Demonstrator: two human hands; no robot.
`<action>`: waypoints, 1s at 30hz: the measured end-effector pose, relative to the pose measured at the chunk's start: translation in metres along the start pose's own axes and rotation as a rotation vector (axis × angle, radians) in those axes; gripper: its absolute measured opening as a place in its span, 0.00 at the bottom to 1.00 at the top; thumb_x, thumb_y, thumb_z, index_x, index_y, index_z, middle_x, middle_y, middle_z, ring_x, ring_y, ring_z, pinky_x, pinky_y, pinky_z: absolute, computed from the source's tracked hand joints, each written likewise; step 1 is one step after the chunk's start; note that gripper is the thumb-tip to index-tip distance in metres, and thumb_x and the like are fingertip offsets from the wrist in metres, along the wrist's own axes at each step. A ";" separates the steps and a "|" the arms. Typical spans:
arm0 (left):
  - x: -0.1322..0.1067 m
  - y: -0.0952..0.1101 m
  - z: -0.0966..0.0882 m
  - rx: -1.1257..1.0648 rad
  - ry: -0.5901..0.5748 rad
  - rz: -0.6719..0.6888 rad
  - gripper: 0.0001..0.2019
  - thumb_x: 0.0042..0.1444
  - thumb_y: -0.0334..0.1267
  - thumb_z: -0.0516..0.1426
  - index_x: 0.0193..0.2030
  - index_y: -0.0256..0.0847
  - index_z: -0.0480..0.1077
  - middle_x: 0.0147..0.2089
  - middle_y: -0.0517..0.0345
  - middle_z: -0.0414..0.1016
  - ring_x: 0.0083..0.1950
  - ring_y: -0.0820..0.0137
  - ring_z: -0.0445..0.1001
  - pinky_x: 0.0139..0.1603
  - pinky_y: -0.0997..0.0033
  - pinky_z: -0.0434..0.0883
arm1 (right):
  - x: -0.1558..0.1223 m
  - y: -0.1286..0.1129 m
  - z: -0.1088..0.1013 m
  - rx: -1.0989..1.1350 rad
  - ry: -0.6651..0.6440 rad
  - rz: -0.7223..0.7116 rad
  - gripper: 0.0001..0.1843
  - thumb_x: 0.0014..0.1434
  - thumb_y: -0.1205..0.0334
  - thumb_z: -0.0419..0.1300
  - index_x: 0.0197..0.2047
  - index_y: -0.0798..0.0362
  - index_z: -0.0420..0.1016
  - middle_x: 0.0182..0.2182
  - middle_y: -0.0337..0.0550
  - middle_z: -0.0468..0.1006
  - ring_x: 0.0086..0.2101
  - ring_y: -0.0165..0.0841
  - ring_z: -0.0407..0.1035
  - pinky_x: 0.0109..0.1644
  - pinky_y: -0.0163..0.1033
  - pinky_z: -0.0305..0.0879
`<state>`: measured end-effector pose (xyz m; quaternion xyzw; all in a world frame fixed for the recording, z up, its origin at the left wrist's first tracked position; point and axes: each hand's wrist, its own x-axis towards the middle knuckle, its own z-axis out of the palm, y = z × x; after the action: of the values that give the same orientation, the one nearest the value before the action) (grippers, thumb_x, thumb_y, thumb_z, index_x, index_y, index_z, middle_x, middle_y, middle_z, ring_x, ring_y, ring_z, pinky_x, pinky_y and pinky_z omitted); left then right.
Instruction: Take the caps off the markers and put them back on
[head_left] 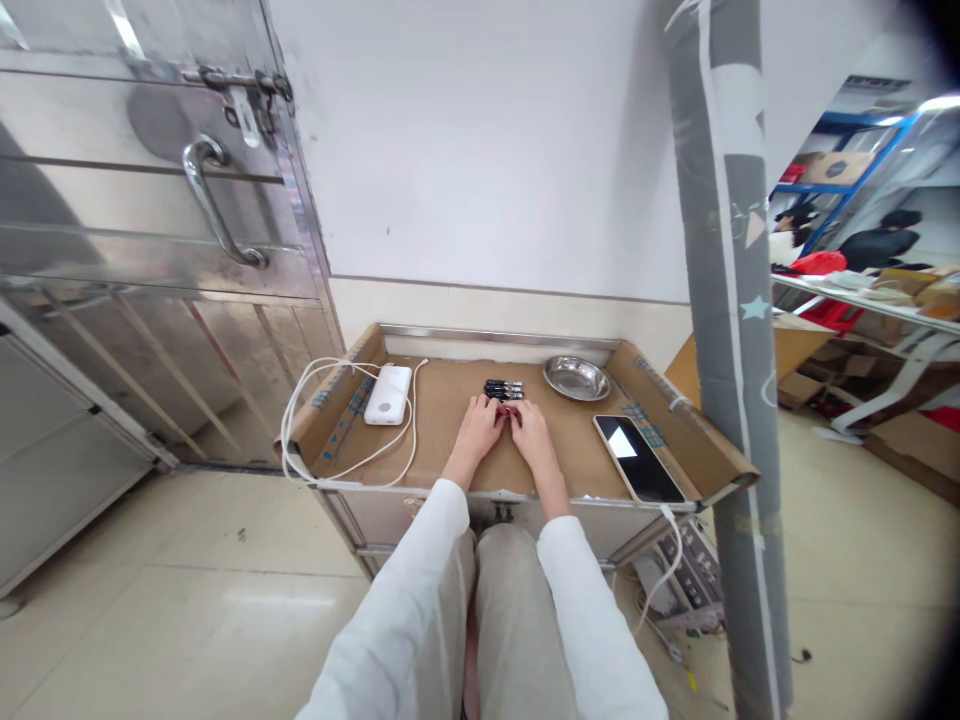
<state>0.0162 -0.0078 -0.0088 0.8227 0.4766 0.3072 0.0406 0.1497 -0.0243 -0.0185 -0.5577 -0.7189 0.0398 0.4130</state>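
Observation:
My left hand [480, 428] and my right hand [529, 432] meet at the middle of the cardboard-lined tabletop [442, 440]. The fingers of both are bent together around a small dark-red thing [505, 411], mostly hidden, whose kind I cannot make out. Just beyond my fingertips several black pens [502, 388] with light ends lie side by side in a row. A round, shallow metal dish [576, 379] stands behind and to the right of my right hand.
A white power bank [388, 394] with a looped white cable [414, 425] lies at left. At right lies a phone [637, 458], a charging cable [679, 540] hanging below it. Raised cardboard sides edge the table. A grey wrapped roll [727, 300] stands at right; a metal door [150, 200] is at left.

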 end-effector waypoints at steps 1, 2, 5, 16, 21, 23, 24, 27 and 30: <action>0.000 0.001 -0.001 0.011 -0.003 -0.005 0.03 0.60 0.33 0.51 0.36 0.39 0.65 0.39 0.52 0.67 0.44 0.63 0.64 0.50 0.62 0.64 | 0.000 -0.001 -0.001 -0.008 -0.006 0.000 0.15 0.59 0.71 0.47 0.43 0.53 0.72 0.41 0.47 0.75 0.42 0.36 0.65 0.49 0.40 0.60; 0.000 0.001 -0.002 0.023 -0.005 -0.013 0.03 0.60 0.33 0.50 0.36 0.39 0.64 0.39 0.52 0.67 0.44 0.63 0.64 0.50 0.61 0.64 | 0.000 -0.002 -0.001 -0.021 -0.012 0.000 0.15 0.59 0.71 0.47 0.42 0.53 0.72 0.41 0.47 0.75 0.42 0.36 0.65 0.49 0.40 0.60; 0.000 0.003 -0.003 0.052 0.000 -0.051 0.03 0.59 0.30 0.49 0.35 0.39 0.63 0.38 0.52 0.68 0.43 0.63 0.65 0.50 0.61 0.64 | 0.000 -0.002 -0.002 -0.081 -0.015 0.008 0.15 0.59 0.72 0.47 0.41 0.53 0.73 0.40 0.46 0.76 0.41 0.36 0.65 0.49 0.40 0.59; 0.001 0.003 -0.001 0.078 0.060 -0.090 0.03 0.57 0.29 0.49 0.34 0.39 0.62 0.37 0.51 0.68 0.42 0.64 0.66 0.48 0.61 0.65 | -0.002 -0.007 -0.005 -0.191 0.107 0.076 0.13 0.58 0.71 0.47 0.42 0.54 0.70 0.40 0.47 0.73 0.41 0.37 0.63 0.49 0.40 0.58; 0.001 0.004 -0.008 0.127 0.181 -0.214 0.04 0.58 0.30 0.49 0.36 0.38 0.64 0.38 0.51 0.70 0.42 0.63 0.67 0.47 0.62 0.65 | -0.002 -0.007 -0.004 -0.285 0.195 0.155 0.12 0.58 0.71 0.47 0.42 0.57 0.68 0.39 0.50 0.72 0.43 0.39 0.62 0.50 0.42 0.57; 0.000 0.004 -0.010 0.155 0.225 -0.287 0.05 0.58 0.29 0.48 0.38 0.37 0.65 0.39 0.49 0.70 0.43 0.62 0.68 0.49 0.61 0.65 | -0.003 -0.006 -0.003 -0.351 0.189 0.209 0.13 0.57 0.72 0.47 0.43 0.58 0.68 0.40 0.53 0.71 0.43 0.40 0.62 0.50 0.42 0.57; 0.000 0.005 -0.011 0.168 0.241 -0.317 0.06 0.58 0.29 0.48 0.39 0.36 0.65 0.40 0.48 0.70 0.45 0.61 0.68 0.50 0.61 0.65 | -0.004 -0.006 -0.002 -0.386 0.176 0.235 0.14 0.57 0.72 0.47 0.44 0.59 0.68 0.41 0.54 0.71 0.44 0.41 0.62 0.50 0.42 0.57; -0.001 0.007 -0.011 0.201 0.278 -0.413 0.11 0.57 0.28 0.48 0.45 0.33 0.65 0.49 0.43 0.69 0.50 0.60 0.67 0.52 0.60 0.64 | -0.006 -0.008 -0.002 -0.472 0.111 0.284 0.14 0.57 0.72 0.47 0.44 0.61 0.68 0.41 0.56 0.71 0.43 0.41 0.62 0.48 0.42 0.57; -0.004 0.007 -0.006 0.248 0.278 -0.491 0.15 0.56 0.28 0.47 0.51 0.30 0.64 0.62 0.37 0.60 0.59 0.57 0.63 0.55 0.59 0.63 | -0.007 -0.009 -0.002 -0.507 0.069 0.298 0.14 0.58 0.71 0.47 0.45 0.60 0.69 0.41 0.55 0.71 0.43 0.41 0.63 0.47 0.42 0.56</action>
<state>0.0165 -0.0160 -0.0029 0.6319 0.6958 0.3374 -0.0526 0.1439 -0.0339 -0.0161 -0.7436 -0.6016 -0.1000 0.2742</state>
